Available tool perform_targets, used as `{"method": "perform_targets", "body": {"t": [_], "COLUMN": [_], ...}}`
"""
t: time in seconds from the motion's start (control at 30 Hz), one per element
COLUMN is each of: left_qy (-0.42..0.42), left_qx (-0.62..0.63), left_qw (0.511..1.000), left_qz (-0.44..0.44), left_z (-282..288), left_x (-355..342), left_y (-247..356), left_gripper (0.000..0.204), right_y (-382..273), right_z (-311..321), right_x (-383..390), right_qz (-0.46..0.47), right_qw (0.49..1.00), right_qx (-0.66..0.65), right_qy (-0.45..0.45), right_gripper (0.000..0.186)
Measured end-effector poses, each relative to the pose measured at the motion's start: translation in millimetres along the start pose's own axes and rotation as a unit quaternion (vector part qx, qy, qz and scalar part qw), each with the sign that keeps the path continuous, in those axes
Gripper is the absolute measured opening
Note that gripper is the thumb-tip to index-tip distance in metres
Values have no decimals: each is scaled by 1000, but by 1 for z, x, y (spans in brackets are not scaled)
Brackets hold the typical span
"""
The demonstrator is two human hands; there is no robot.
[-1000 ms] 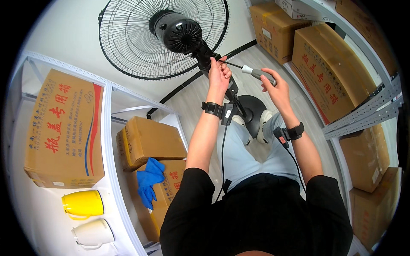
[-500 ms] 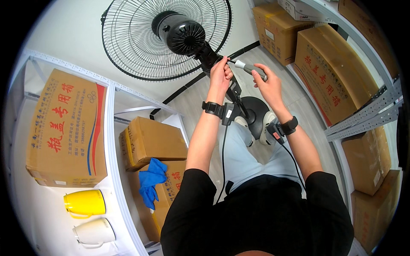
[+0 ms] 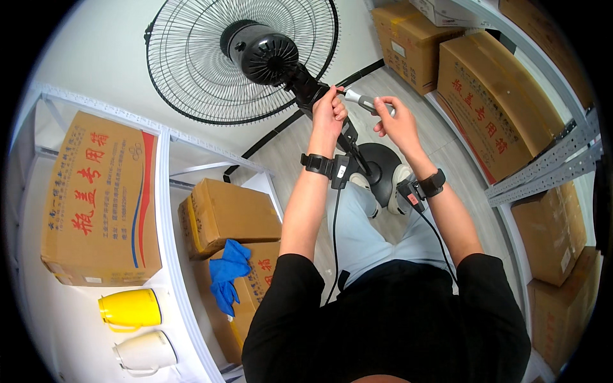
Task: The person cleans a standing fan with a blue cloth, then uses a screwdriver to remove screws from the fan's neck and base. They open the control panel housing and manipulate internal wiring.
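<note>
A black pedestal fan stands tilted in front of me, with its wire cage, motor housing, dark neck and round base. My right hand grips a grey-and-white screwdriver pointing left toward the neck. My left hand is closed at the neck, thumb and forefinger pinched where the screwdriver's shaft reaches it; what exactly they hold is hidden. Both wrists carry strapped devices with cables, and my feet are beside the base.
Metal shelving on both sides holds cardboard boxes. On the left are a yellow jug, a white jug and a blue cloth on a box. A white wall stands behind the fan.
My right hand has moved left and up with the screwdriver, bringing it closer to my left hand and the fan's neck. My left hand has stayed pinched at the neck.
</note>
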State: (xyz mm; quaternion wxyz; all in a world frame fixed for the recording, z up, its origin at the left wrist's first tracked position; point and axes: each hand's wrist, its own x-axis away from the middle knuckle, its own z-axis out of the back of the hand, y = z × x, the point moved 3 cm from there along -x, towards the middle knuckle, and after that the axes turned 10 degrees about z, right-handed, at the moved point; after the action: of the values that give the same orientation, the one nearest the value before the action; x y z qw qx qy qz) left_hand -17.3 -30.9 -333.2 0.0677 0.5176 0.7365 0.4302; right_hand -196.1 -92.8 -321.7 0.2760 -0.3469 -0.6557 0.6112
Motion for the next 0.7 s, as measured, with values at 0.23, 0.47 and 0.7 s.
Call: {"method": "perform_targets", "body": {"t": [0.23,0.47,0.7], "left_qy": [25,23,6], "left_qx": [-81,-22,-49], "left_qw": [996,999,999], "left_qz": [-12,12,15], "left_z": [1,-2,0], "left_x": [-1,3,-1], "left_y": [7,2,6], "left_gripper": [29,24,24], "right_y": [-4,2,3], "right_z": [-1,1,-7], "right_x": [1,-3,-1], "right_qz": [354,143,165], "right_qw": [928,989,982], "right_qx": [92,25,-42], "right_qy": [63,-18,81], "right_gripper": [28,32,28]}}
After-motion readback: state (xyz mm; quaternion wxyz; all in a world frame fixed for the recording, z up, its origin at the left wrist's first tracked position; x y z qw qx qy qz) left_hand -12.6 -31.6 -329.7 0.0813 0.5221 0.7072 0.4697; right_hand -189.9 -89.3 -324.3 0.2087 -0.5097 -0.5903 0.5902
